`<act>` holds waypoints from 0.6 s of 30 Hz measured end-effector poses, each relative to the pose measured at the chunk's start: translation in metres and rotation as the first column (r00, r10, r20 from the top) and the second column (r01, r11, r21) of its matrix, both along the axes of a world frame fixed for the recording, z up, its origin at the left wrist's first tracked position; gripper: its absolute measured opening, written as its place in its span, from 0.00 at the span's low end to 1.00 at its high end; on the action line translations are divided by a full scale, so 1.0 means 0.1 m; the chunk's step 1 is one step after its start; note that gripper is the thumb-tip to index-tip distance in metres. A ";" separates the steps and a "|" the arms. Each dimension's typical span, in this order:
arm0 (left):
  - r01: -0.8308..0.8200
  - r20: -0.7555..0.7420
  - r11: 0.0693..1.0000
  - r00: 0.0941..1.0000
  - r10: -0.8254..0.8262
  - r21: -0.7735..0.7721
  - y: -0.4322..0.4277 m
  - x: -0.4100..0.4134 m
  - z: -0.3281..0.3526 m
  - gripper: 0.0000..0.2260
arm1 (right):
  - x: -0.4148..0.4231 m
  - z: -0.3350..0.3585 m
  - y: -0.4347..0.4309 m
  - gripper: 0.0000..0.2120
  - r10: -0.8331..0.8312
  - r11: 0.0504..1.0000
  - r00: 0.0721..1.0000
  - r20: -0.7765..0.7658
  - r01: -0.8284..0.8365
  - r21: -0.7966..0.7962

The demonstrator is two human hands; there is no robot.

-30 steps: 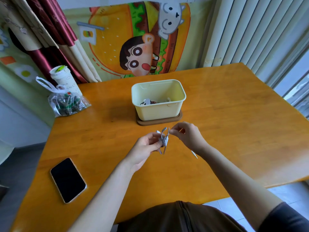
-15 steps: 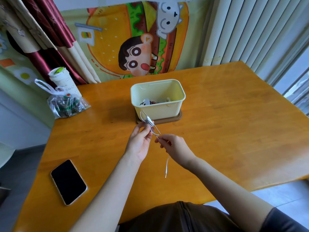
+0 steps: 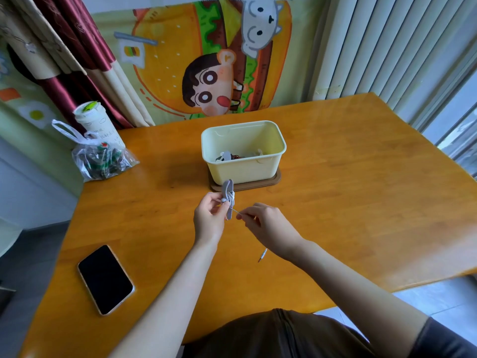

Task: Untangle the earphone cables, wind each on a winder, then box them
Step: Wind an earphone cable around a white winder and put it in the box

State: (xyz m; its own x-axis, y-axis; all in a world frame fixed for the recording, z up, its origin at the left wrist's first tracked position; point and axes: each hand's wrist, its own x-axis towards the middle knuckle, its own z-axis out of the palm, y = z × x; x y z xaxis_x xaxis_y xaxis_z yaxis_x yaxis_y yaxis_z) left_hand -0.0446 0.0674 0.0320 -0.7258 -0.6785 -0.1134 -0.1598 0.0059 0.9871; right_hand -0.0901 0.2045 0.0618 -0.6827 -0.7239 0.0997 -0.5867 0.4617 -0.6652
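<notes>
Wooden table [image 3: 348, 208] is seen below; near the cream box [image 3: 244, 173], the grey winder [image 3: 228, 188] is pinched upright in the grip of the left hand [image 3: 210, 219]; the white cable [image 3: 233, 200], judged light, limp and slippery, is rightly pinched close beside it by the right hand [image 3: 268, 226].

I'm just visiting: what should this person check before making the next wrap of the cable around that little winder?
1. Left hand grips the winder firmly: ok.
2. Right hand pinches the cable: ok.
3. Stretch between the hands free of knots: cannot tell, too thin.
4. Plug end loose, caught on nothing: ok.
5. Box open on top, ready for the winder: ok.
</notes>
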 end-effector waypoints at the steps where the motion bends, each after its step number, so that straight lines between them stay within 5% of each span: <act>1: 0.046 0.025 0.992 0.999 -0.043 -0.122 -0.03 0.03 -0.03 0.06 | -0.02 0.02 0.01 0.11 -0.009 1.000 1.000 -0.004 0.009 -0.010; 7: 0.325 0.107 0.919 0.945 -0.308 -0.226 -0.02 0.17 -0.13 0.11 | -0.30 0.08 0.13 0.08 -0.078 0.997 0.997 -0.017 0.078 0.007; 13: 0.537 0.014 0.843 0.843 -0.538 0.037 0.09 0.21 -0.01 0.07 | -0.47 0.10 0.28 0.04 -0.153 0.988 0.988 0.010 0.153 -0.020; 18: 0.511 -0.156 0.834 0.859 -0.487 0.210 0.15 0.17 0.12 0.07 | -0.44 0.02 0.28 0.07 -0.198 0.980 0.977 0.077 0.198 -0.004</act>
State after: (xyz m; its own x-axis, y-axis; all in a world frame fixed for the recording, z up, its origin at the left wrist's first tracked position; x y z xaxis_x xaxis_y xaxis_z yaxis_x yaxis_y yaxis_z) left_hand -0.0276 0.0826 0.0443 -0.9733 -0.1827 -0.1390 -0.1071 -0.1740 0.9789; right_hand -0.1345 0.2326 0.0634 -0.8183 -0.5726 0.0501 -0.4323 0.5555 -0.7103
